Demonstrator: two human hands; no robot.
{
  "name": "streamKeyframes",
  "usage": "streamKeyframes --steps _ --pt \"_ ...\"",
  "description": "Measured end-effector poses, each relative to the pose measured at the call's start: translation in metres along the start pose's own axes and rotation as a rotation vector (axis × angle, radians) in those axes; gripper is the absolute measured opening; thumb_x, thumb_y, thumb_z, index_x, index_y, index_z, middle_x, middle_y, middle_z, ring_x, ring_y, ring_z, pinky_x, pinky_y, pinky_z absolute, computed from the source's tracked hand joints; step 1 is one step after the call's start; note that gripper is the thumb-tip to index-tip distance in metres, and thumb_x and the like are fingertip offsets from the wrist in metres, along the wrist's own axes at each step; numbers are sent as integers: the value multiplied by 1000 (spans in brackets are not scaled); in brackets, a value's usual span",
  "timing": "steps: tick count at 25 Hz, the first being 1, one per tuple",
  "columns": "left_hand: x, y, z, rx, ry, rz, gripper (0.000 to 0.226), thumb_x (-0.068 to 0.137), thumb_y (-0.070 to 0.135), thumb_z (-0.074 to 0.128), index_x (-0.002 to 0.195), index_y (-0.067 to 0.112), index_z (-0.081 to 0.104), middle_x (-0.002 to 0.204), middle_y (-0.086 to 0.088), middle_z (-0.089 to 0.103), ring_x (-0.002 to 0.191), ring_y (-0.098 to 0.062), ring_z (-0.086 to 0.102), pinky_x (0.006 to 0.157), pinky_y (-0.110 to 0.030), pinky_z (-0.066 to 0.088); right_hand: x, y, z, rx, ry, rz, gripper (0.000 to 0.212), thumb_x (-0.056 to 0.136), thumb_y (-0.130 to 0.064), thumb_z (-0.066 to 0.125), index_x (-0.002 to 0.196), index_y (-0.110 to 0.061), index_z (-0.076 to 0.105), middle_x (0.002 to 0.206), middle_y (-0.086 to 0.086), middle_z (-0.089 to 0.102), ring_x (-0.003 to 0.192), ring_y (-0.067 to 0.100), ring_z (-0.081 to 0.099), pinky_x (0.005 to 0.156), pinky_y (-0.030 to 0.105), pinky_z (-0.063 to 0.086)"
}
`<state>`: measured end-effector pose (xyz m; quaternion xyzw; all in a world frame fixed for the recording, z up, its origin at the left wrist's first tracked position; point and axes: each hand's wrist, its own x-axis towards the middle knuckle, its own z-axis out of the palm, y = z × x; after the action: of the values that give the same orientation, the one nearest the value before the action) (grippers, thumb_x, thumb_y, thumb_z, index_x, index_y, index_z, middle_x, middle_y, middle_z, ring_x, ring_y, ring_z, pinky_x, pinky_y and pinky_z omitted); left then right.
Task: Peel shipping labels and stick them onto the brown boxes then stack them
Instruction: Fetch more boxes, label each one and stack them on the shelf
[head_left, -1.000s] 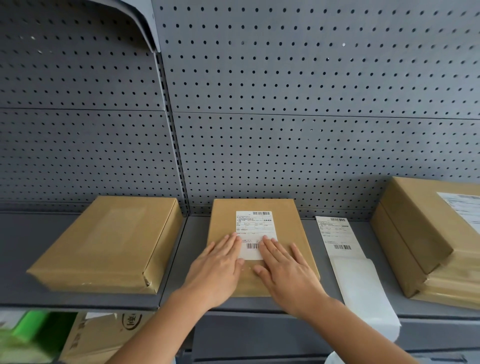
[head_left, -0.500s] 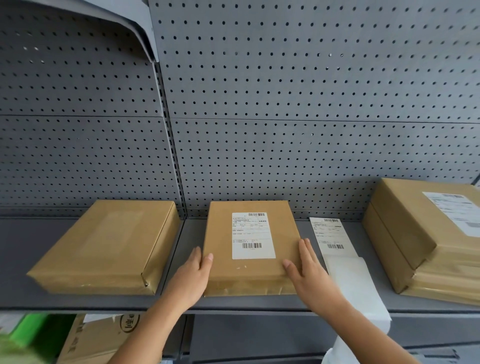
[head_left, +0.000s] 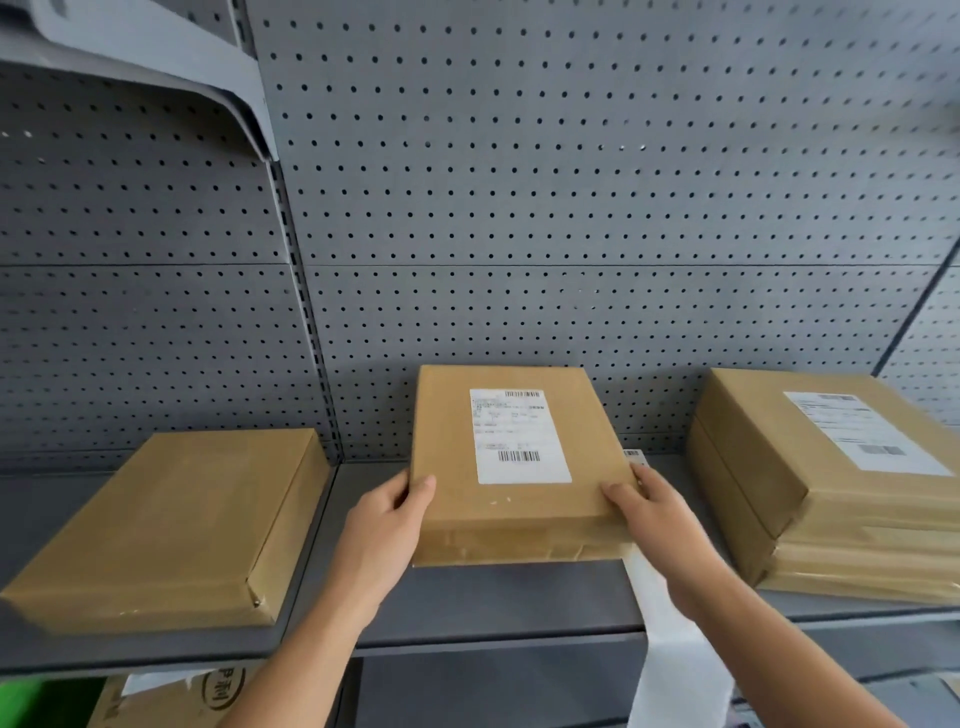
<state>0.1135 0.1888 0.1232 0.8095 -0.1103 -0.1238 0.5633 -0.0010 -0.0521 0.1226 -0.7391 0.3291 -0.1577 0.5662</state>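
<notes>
A brown box (head_left: 452, 441) with a white shipping label (head_left: 517, 436) on its top is held above the grey shelf (head_left: 493, 597), in the middle of the view. My left hand (head_left: 387, 525) grips its near left corner and my right hand (head_left: 657, 512) grips its near right corner. To the right lies a stack of brown boxes (head_left: 789, 488); the top one bears a label (head_left: 862, 436). An unlabelled brown box (head_left: 171, 525) rests on the shelf at the left. A strip of label backing paper (head_left: 670, 654) hangs over the shelf's front edge, mostly hidden by my right arm.
A grey pegboard wall (head_left: 519, 208) backs the shelf. A shelf bracket (head_left: 171, 62) juts out at the upper left. Below the shelf at the left are a cardboard carton (head_left: 171, 701) and something green (head_left: 36, 701).
My hands left the label, took the middle box by its near corners and lifted it off the shelf, a little to the right. It now hides most of the label strip.
</notes>
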Motion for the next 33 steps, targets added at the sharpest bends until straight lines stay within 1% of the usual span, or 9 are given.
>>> streamKeyframes --steps 3,6,10,14,17,22,27,30,33 --pt "2 34 17 -49 -37 66 18 103 44 51 110 45 68 90 42 68 89 22 58 74 -9 37 5 -21 -36 1 84 -76 31 97 -31 56 128 -26 58 111 -10 68 100 12 63 82 35 49" --pt "4 68 42 -56 -87 139 27 102 47 50 106 37 75 99 26 76 98 4 67 77 -19 47 4 -39 -78 -39 174 -108 38 97 -35 55 134 -28 55 117 -6 67 103 17 62 73 34 49" --pt "5 109 88 -68 -160 221 33 100 52 49 100 32 75 97 12 78 97 -13 70 89 -36 54 3 -50 -142 4 272 -123 38 97 -38 56 133 -27 54 122 -4 62 107 18 56 86 37 40" --pt "2 146 145 -88 -269 303 34 101 52 49 113 31 73 104 17 76 100 -4 68 79 -25 51 4 -47 -213 51 393 -139 41 90 -39 65 128 -24 58 119 -3 66 107 20 60 86 38 45" --pt "0 162 189 -70 -355 330 38 101 53 48 120 28 71 109 16 73 102 -3 65 77 -22 48 10 -37 -260 80 466 -124 30 89 -35 67 116 -23 64 111 -1 68 101 19 62 84 38 47" --pt "0 179 253 -11 -403 340 40 102 54 47 117 27 72 103 15 70 90 6 58 76 -26 46 31 -14 -313 91 556 -84 17 87 -35 65 102 -29 68 108 -2 69 108 23 62 96 46 49" --pt "10 183 289 21 -419 304 35 102 53 46 109 29 71 96 16 68 82 7 56 68 -14 42 56 8 -338 101 545 -40 15 87 -35 64 100 -30 69 111 0 67 112 25 59 101 49 47" --pt "14 182 304 45 -415 293 43 102 56 45 109 23 73 100 8 74 84 3 60 69 -19 45 69 16 -347 92 526 -26 18 88 -35 63 105 -30 69 111 -2 66 113 24 58 105 50 46" --pt "16 176 316 69 -401 292 45 100 58 45 113 24 71 102 9 73 84 5 58 79 -27 47 78 24 -352 73 512 -13 19 90 -37 63 108 -32 67 113 -3 65 115 23 57 106 49 44"
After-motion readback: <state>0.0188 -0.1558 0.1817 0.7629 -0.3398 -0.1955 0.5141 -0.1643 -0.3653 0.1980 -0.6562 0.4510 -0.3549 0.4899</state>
